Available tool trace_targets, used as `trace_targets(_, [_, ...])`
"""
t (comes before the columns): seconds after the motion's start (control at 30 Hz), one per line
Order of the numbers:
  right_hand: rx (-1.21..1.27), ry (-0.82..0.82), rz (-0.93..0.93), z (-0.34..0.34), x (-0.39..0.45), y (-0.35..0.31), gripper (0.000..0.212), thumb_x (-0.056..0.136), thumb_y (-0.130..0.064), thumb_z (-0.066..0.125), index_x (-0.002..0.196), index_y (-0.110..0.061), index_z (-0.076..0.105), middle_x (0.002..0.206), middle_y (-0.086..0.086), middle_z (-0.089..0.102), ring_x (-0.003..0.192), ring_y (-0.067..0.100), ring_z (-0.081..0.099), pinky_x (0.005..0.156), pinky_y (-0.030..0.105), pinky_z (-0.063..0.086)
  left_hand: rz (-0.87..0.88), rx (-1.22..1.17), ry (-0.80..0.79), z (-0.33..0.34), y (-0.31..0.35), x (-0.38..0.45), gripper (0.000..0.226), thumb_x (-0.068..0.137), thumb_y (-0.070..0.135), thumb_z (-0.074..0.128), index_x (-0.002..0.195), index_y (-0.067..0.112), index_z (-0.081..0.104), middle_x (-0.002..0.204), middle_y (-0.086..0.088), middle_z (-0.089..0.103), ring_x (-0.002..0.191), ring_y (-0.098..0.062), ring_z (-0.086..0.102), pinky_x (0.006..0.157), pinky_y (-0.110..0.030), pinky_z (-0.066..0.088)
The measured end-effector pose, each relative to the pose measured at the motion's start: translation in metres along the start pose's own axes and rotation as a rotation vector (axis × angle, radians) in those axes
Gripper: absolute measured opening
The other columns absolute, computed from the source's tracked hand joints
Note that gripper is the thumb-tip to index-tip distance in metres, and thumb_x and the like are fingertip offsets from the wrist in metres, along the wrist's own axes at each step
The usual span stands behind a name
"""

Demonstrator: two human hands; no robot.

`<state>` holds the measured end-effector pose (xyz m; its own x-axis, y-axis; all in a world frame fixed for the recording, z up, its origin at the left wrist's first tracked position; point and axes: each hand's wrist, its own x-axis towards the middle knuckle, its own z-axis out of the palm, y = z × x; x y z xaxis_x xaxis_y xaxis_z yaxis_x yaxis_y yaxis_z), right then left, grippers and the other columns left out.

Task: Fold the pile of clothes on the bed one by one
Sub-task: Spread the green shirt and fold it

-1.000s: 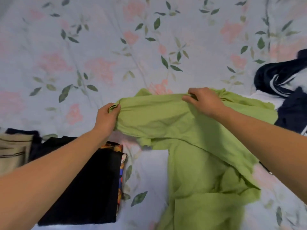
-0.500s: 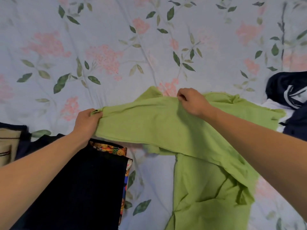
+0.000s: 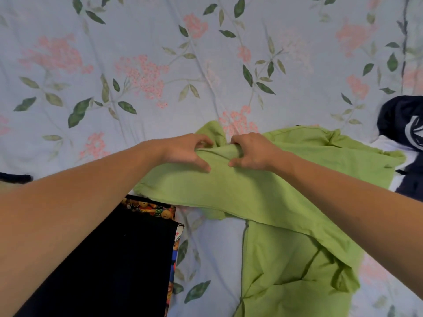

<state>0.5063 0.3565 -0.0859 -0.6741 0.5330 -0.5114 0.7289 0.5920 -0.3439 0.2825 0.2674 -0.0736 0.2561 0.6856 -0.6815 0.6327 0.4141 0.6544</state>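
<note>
Both hands have come together at the middle of the bed: the left hand (image 3: 188, 152), which was pinching the sleeve's far end out at nine o'clock, now grips the bunched cloth right beside the right hand (image 3: 251, 152). Each hand's fingers curl round a ridge of the green shirt (image 3: 274, 191), which lies crumpled from centre down to five o'clock. My guess is the sleeve has been folded inward, so this garment is only partly done. Folded black clothes (image 3: 128, 259) sit at seven o'clock; a dark navy garment (image 3: 400, 117) waits at three o'clock on the floral bedsheet (image 3: 137, 53).
</note>
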Motion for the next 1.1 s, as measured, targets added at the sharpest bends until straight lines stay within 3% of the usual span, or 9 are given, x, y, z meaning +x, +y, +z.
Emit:
trace_targets(0.1, [0.124,-0.065,-0.024,-0.006,-0.001,0.008,0.021,0.087,-0.028,0.08,0.083,-0.017,0.063,0.075,-0.006,0.06,0.078,0.024,0.059,0.062,0.031,0.037,-0.099,0.097,-0.149,-0.009,-0.003,0.005,0.06,0.075,0.042,0.09,0.127,0.023,0.067,0.121,0.006,0.071,0.108,-0.016,0.069,0.101,-0.039,0.055])
trace_targets(0.23, [0.209,-0.05,-0.035,-0.01,-0.003,0.014,0.015,0.09,-0.02,0.076,0.093,-0.008,0.066,0.089,0.005,0.065,0.083,0.022,0.058,0.071,0.034,0.04,-0.14,0.135,-0.252,-0.008,-0.011,0.0,0.038,0.071,0.029,0.094,0.103,0.026,0.074,0.107,0.006,0.077,0.098,-0.016,0.073,0.092,-0.034,0.059])
trace_targets(0.37, [0.213,-0.083,-0.05,-0.012,-0.007,0.019,0.014,0.09,-0.018,0.075,0.085,-0.014,0.062,0.082,0.002,0.064,0.077,0.016,0.058,0.067,0.033,0.04,-0.137,0.179,-0.233,-0.011,-0.016,-0.011,0.023,0.08,0.019,0.088,0.096,0.026,0.073,0.101,0.007,0.076,0.093,-0.015,0.073,0.082,-0.03,0.059])
trace_targets(0.43, [0.174,-0.098,-0.06,-0.012,-0.009,0.017,0.018,0.092,-0.018,0.073,0.083,-0.019,0.057,0.079,-0.001,0.061,0.075,0.015,0.056,0.065,0.033,0.038,-0.117,0.144,-0.219,-0.016,-0.017,-0.021,0.021,0.084,0.018,0.085,0.102,0.023,0.075,0.102,0.004,0.079,0.094,-0.017,0.076,0.087,-0.035,0.062])
trace_targets(0.57, [0.153,-0.068,-0.043,-0.016,-0.008,0.01,0.019,0.098,-0.022,0.068,0.094,-0.02,0.05,0.084,0.001,0.058,0.08,0.022,0.052,0.068,0.037,0.035,-0.089,0.05,-0.143,-0.042,-0.016,-0.051,0.026,0.085,0.023,0.085,0.109,0.02,0.075,0.1,0.007,0.08,0.091,-0.013,0.077,0.081,-0.029,0.061])
trace_targets(0.8, [0.104,-0.051,-0.037,-0.019,-0.002,0.0,0.021,0.103,-0.023,0.063,0.089,-0.011,0.052,0.076,-0.001,0.053,0.077,0.025,0.049,0.067,0.037,0.031,-0.26,0.159,-0.176,-0.091,-0.042,-0.09,0.032,0.078,0.029,0.089,0.103,0.013,0.078,0.093,0.002,0.081,0.086,-0.018,0.078,0.073,-0.026,0.062])
trace_targets(0.9, [0.113,0.008,-0.017,-0.011,0.002,-0.003,0.024,0.103,-0.022,0.062,0.084,-0.014,0.049,0.076,0.0,0.053,0.078,0.027,0.051,0.068,0.037,0.032,-0.291,0.23,-0.063,-0.101,-0.062,-0.094,0.027,0.085,0.038,0.082,0.096,0.014,0.078,0.087,0.0,0.08,0.081,-0.021,0.076,0.073,-0.03,0.059])
trace_targets(0.97, [0.051,0.111,-0.018,-0.001,0.006,-0.006,0.015,0.1,-0.02,0.062,0.091,-0.014,0.052,0.086,0.002,0.053,0.087,0.031,0.052,0.072,0.039,0.033,-0.257,0.335,0.112,-0.095,-0.081,-0.095,0.025,0.092,0.037,0.075,0.091,0.013,0.075,0.086,-0.003,0.075,0.087,-0.028,0.072,0.078,-0.037,0.054])
trace_targets(1.1, [-0.09,0.357,-0.038,0.021,0.009,-0.015,0.024,0.094,-0.016,0.066,0.117,-0.012,0.062,0.11,0.009,0.059,0.1,0.033,0.052,0.081,0.043,0.037,-0.098,0.365,0.458,-0.064,-0.115,-0.096,0.029,0.094,0.034,0.074,0.118,0.018,0.07,0.119,-0.008,0.065,0.117,-0.031,0.059,0.099,-0.048,0.048])
